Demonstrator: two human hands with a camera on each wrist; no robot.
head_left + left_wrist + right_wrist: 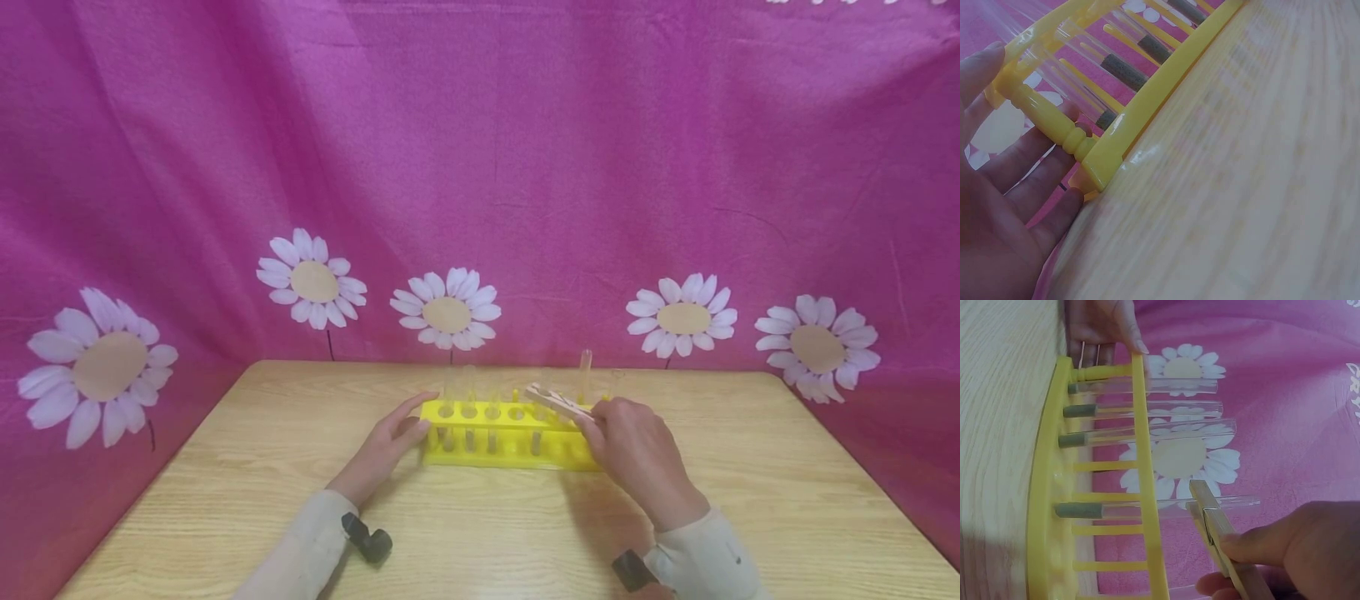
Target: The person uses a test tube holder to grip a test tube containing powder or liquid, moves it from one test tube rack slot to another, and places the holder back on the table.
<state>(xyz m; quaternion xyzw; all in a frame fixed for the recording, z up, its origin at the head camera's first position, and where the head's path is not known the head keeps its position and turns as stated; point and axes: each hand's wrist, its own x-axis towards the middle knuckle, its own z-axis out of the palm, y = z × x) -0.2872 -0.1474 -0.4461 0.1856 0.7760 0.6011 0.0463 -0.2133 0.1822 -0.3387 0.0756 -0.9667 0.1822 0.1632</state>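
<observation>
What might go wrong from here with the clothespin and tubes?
The clothespin is right by one clear tube, so a sideways move might knock it. If tipped, the tube's dark contents may spill. The left grip holds the yellow rack at one end only, so the other end may swing.

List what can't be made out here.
Head view: right end of the yellow rack, partly behind the right hand.
Left wrist view: tops of some test tubes, past the upper edge.
Right wrist view: rear end of the wooden clip, past the lower edge.
</observation>
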